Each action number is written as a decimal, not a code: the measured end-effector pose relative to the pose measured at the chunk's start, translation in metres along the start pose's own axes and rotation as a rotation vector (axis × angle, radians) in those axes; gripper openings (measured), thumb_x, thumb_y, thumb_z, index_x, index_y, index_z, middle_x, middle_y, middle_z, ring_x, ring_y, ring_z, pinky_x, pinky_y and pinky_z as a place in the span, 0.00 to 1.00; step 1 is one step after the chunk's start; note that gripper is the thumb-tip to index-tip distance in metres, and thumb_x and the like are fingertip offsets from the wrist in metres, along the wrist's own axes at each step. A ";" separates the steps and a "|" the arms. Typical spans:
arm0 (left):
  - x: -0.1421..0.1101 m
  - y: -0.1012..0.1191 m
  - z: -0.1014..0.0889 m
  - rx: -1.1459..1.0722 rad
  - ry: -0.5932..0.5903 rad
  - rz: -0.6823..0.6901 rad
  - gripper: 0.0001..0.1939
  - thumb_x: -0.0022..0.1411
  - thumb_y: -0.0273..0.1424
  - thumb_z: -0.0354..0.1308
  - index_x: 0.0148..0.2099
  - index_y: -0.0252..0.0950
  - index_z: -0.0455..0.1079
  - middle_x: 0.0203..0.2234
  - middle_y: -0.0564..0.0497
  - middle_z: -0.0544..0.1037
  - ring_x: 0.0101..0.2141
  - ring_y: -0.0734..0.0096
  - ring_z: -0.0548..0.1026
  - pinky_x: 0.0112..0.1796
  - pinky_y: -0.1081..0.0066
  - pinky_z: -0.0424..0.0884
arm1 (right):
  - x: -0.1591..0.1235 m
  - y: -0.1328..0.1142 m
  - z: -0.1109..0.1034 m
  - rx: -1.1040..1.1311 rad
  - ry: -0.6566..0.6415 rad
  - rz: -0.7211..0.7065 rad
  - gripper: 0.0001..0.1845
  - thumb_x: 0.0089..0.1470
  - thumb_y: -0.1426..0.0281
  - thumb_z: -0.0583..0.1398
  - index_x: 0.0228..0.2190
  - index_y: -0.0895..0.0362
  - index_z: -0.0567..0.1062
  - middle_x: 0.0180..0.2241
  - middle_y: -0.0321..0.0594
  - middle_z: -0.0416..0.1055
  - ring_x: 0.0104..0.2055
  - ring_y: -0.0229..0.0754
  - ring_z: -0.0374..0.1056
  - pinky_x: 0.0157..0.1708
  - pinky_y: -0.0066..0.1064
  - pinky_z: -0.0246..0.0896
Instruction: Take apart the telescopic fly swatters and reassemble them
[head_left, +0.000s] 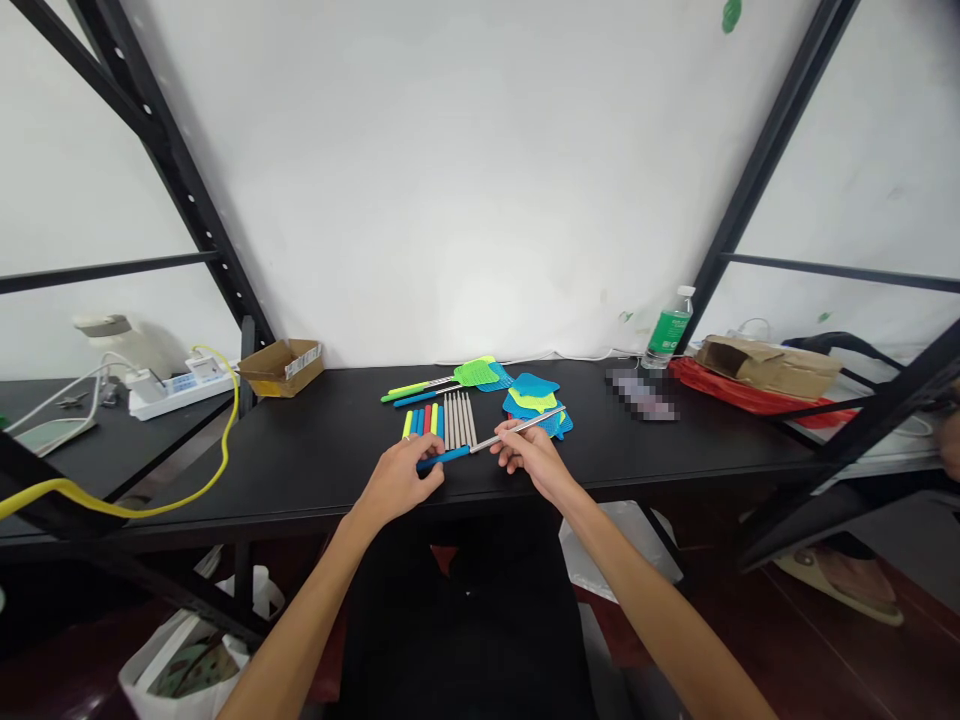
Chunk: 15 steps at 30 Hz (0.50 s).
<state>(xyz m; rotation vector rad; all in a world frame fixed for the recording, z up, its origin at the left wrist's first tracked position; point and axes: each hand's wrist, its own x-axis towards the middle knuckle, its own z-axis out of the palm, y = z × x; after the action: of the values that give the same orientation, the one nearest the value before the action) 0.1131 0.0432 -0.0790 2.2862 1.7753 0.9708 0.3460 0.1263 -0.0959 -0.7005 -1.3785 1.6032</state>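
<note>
My left hand [405,478] is closed around a blue handle [454,455] near the front edge of the black table. My right hand [525,450] pinches a slim silver rod [541,416], whose lower end meets the handle's tip; I cannot tell whether it is inserted. Just beyond my left fingers lie coloured handles [427,419] in yellow, blue and red, beside a row of silver rods [458,420]. Blue and yellow-green swatter heads [534,385] are piled past my right hand. Behind the rows, a green fly swatter [475,373] and a blue fly swatter [427,396] lie with handles attached.
An open cardboard box [282,369] stands at the back left, near a yellow cable [225,440] and a white power strip [180,388]. At the back right are a water bottle [667,330] and brown packaging [769,366]. Black metal posts [765,150] frame the table [315,455].
</note>
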 end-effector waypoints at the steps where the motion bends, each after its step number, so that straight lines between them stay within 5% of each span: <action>1: 0.000 0.000 0.000 0.004 -0.003 0.004 0.08 0.59 0.31 0.53 0.42 0.40 0.70 0.33 0.51 0.74 0.34 0.65 0.73 0.38 0.68 0.67 | 0.000 0.000 0.000 -0.003 -0.006 0.000 0.18 0.50 0.56 0.67 0.35 0.56 0.73 0.30 0.40 0.77 0.25 0.36 0.69 0.21 0.24 0.60; 15: -0.003 0.005 -0.001 -0.066 -0.020 0.016 0.10 0.58 0.29 0.53 0.42 0.40 0.71 0.34 0.51 0.77 0.35 0.65 0.74 0.39 0.68 0.68 | -0.001 0.008 0.001 -0.203 -0.100 -0.111 0.19 0.51 0.55 0.66 0.39 0.56 0.79 0.34 0.44 0.79 0.28 0.39 0.73 0.22 0.24 0.62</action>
<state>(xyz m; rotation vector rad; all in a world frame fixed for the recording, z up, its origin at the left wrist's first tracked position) 0.1164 0.0386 -0.0771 2.2657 1.6933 0.9899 0.3433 0.1247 -0.1039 -0.6569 -1.6416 1.4408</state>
